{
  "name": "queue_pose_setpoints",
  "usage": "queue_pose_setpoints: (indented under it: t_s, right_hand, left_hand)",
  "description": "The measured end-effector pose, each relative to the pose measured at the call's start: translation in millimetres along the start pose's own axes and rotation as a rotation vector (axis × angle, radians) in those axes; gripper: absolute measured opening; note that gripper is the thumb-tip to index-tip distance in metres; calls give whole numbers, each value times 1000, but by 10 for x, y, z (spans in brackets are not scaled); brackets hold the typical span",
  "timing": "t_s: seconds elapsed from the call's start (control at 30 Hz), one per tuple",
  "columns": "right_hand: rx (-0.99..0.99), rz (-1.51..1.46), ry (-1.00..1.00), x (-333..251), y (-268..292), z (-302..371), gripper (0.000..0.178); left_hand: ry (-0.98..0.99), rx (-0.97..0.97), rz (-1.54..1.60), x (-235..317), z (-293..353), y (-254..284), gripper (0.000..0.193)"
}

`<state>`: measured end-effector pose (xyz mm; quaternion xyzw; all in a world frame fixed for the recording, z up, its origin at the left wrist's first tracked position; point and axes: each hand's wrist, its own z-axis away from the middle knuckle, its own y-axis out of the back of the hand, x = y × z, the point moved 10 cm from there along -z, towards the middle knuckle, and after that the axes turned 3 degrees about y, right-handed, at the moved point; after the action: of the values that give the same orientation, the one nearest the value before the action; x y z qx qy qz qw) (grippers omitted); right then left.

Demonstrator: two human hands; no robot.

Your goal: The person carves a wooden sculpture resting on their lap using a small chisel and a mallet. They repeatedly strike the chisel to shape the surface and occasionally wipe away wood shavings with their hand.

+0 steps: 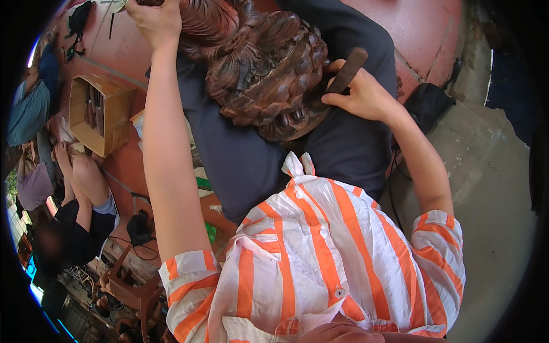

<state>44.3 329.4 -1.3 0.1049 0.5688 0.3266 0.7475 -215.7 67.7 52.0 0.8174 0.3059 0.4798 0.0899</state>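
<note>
A dark brown carved wooden statue (269, 74) lies between my thighs. It has draped folds and a base of overlapping petals, and its upper part runs out of the top of the view. My right hand (366, 94) is closed around a flat, dark brown wooden stick (349, 70) beside the base; its lower end is hidden by my fingers. Up at the top edge, my left hand (157, 26) is closed on something dark, mostly cut off by the frame. Whether that belongs to the statue, I cannot tell.
An open cardboard box (117, 123) holding several dark sticks stands on the red tiled floor (123, 43) to the left. Other people (86, 177) sit beyond it. A reddish plastic chair (134, 288) is at lower left. A black bag-like bundle (428, 106) lies to the right.
</note>
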Motion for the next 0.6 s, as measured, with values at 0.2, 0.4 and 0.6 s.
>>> queue_pose_setpoints:
  t_s: [0.2,0.4,0.6]
  right_hand:
    - [-81,-97,-145,339,18,-67,35]
    - [-37,86,49,-28,19,-22,29]
    - [-131,-146,-135,267,19,-96,31]
  left_hand:
    - [-24,-8,-8,55,-3,4,92]
    - [-10,-28,39,62,-5,1,91]
    - [31,-50,54,181,23,12,90]
